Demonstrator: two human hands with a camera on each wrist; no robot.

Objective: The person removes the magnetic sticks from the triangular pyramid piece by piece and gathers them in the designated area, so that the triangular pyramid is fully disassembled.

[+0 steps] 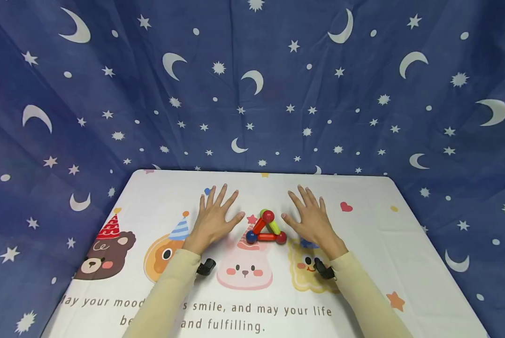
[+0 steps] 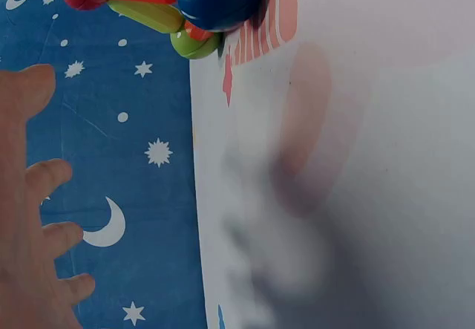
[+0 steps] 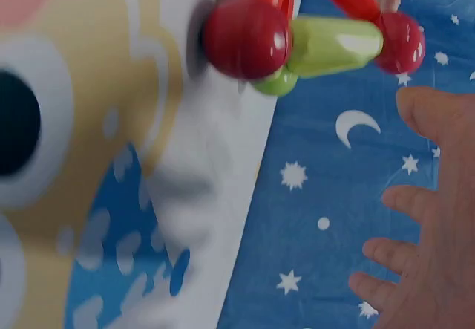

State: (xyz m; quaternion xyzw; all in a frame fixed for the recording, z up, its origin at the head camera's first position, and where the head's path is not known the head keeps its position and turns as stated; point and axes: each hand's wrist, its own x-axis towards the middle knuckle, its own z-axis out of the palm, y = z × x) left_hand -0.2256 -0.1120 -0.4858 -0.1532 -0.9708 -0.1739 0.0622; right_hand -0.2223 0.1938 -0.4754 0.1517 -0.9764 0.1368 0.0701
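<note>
Between the two hands stands a small pyramid of toy rods and balls. Its top is a red ball; a blue ball and another red ball form the near corners, joined by a red rod. A yellow-green rod slopes down the right side, and a green ball sits at the far corner. My left hand, fingers spread, is left of the pyramid and apart from it. To the right, my right hand is likewise spread and apart. Neither hand holds anything.
A white tablecloth printed with cartoon animals and lettering covers the table. Behind and beside it hangs a dark blue curtain with moons and stars. Each wrist carries a black device, such as the one at the left wrist.
</note>
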